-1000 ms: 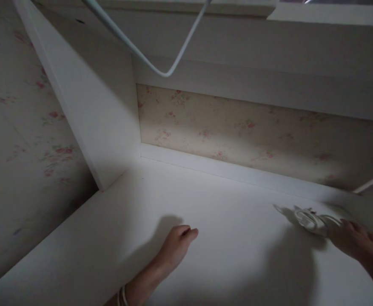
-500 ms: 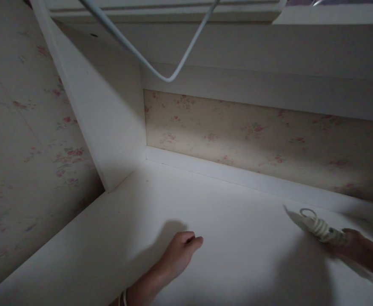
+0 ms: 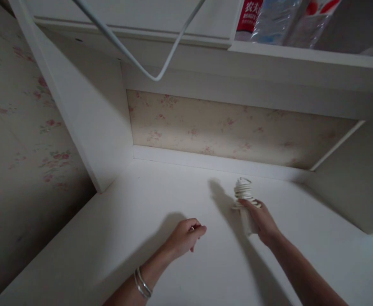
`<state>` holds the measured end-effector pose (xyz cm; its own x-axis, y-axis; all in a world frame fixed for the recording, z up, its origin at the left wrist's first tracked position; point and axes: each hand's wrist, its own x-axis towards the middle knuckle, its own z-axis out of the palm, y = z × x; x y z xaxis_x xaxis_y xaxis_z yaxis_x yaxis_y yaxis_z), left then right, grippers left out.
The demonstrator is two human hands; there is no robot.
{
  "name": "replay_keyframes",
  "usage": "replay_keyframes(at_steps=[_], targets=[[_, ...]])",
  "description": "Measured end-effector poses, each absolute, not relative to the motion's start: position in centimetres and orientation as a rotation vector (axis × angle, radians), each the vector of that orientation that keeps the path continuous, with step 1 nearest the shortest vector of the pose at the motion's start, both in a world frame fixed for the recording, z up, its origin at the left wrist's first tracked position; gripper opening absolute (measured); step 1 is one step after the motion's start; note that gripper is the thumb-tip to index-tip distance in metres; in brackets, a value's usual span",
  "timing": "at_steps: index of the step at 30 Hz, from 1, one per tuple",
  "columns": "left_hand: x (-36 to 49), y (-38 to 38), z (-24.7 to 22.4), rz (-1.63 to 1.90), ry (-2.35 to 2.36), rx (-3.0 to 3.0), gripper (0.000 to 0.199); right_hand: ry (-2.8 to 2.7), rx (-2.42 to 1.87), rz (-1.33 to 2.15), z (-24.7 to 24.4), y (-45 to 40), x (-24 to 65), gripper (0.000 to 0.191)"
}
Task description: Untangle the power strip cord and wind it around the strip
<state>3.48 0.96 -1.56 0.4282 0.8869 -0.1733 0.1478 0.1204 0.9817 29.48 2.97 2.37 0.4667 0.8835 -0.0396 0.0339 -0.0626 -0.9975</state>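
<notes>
Over the white desk top, my right hand [image 3: 263,222] grips a pale, long object wound with white cord [image 3: 244,189]. Neat coils wrap its far end, and a loop stands out at the tip. The fingers cover much of its middle, so its exact kind is hard to make out. To the left, my left hand [image 3: 186,236] hovers over the desk with fingers curled in, and nothing shows in it. Two silver bangles [image 3: 142,282] circle the left wrist.
The white desk [image 3: 154,187] is bounded by a side panel [image 3: 87,106] at left and another at right. Above hangs a shelf edge [image 3: 301,55] bearing plastic bottles [image 3: 274,21]. A white cable [image 3: 157,78] droops in front of the upper cabinet. Floral wallpaper [image 3: 205,127] shows behind.
My right hand has brought the cord-wound object leftward and farther back over the desk. My left hand stays curled, with slightly more forearm showing. The view has shifted right and up, showing the bottles.
</notes>
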Motion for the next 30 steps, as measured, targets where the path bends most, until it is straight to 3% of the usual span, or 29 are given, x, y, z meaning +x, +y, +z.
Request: replay_keyframes(at_steps=[4, 7, 11, 16, 23, 30], targets=[[3.7, 0.1, -1.1, 0.723, 0.795, 1.333, 0.035, -0.736, -1.169, 1.267, 2.5, 1.3, 20.1, 0.038], [3.6, -0.1, -0.5, 0.834, 0.683, 1.285, 0.048, -0.674, -1.084, 1.211, 1.5, 0.9, 15.7, 0.038], [3.4, 0.1, -0.1, 0.939, 0.644, 1.206, 0.055, -0.617, -1.044, 1.135, -0.2, 1.0, 13.5, 0.051], [3.2, 0.9, -0.6, 1.050, 0.747, 0.994, 0.055, -0.883, -0.911, 1.236, -1.0, 1.1, 14.5, 0.040], [2.7, 1.5, -0.8, 0.989, 0.858, 0.797, 0.053, -1.442, -1.268, 0.691, -1.4, 0.8, 16.5, 0.022], [2.7, 1.4, 0.0, 0.797, 0.928, 0.945, 0.046, -1.297, -1.417, 0.649, -1.0, 0.4, 16.5, 0.034]])
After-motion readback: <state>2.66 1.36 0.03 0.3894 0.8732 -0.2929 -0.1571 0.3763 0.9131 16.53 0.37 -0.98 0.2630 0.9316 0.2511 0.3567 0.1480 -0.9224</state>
